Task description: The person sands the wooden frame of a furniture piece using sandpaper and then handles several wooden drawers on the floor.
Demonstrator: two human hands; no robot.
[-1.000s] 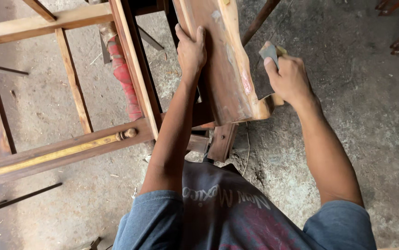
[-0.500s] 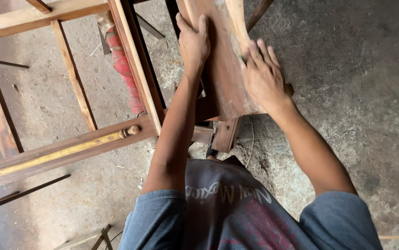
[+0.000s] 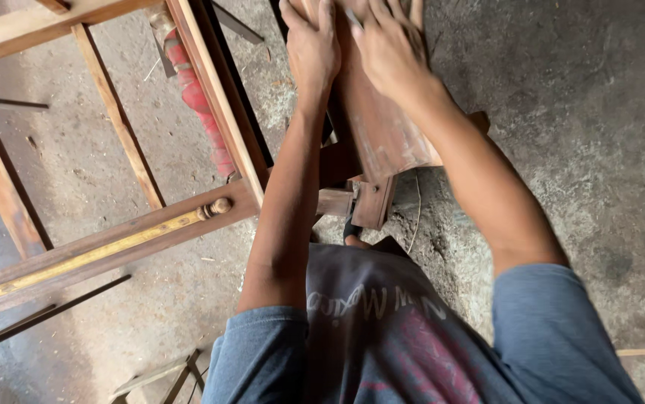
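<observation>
Your left hand (image 3: 311, 49) lies flat on the board (image 3: 382, 127), fingers together. Your right hand (image 3: 389, 49) presses beside it, fingers slightly apart, something small pinned beneath. The board slants over the floor (image 3: 561, 150), just right of the wooden frame (image 3: 217, 97).

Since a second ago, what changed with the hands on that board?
The right hand came off the board's right edge, where it held a small grey block, and moved up onto the face of the reddish wooden board, now flat beside the left hand. The block is no longer clearly visible. The left hand stayed pressed on the board; the wooden frame and concrete floor are unchanged.
</observation>
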